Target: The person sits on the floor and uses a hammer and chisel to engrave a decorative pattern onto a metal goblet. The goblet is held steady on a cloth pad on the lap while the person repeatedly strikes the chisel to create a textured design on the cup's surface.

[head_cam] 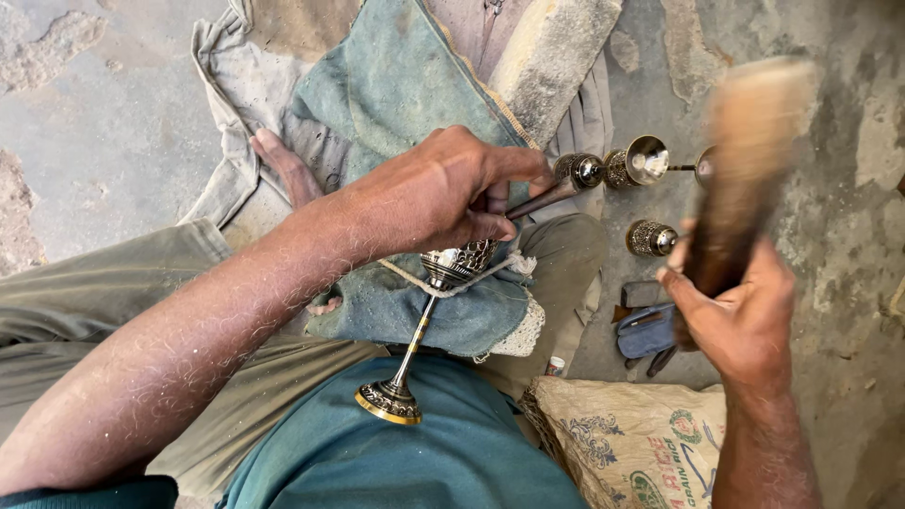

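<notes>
Your metal goblet (pixel 443 283) lies tilted across the blue cloth (pixel 405 94) on your lap, its engraved cup under your left hand (pixel 443 193) and its gold-rimmed foot (pixel 387 403) pointing toward your belly. That hand's fingers are clenched around a slim metal punch (pixel 547 200) pressed against the cup. Your right hand (pixel 740 316) grips a wooden mallet (pixel 745 160), raised and blurred. Just beyond the punch, more goblets (pixel 641 162) lie on the concrete floor (pixel 94 141), their bowls showing nothing inside. A printed sack (pixel 632 438) sits by your right forearm, cut off by the frame edge. Small tools (pixel 646 325) beneath your right hand are hard to make out.
</notes>
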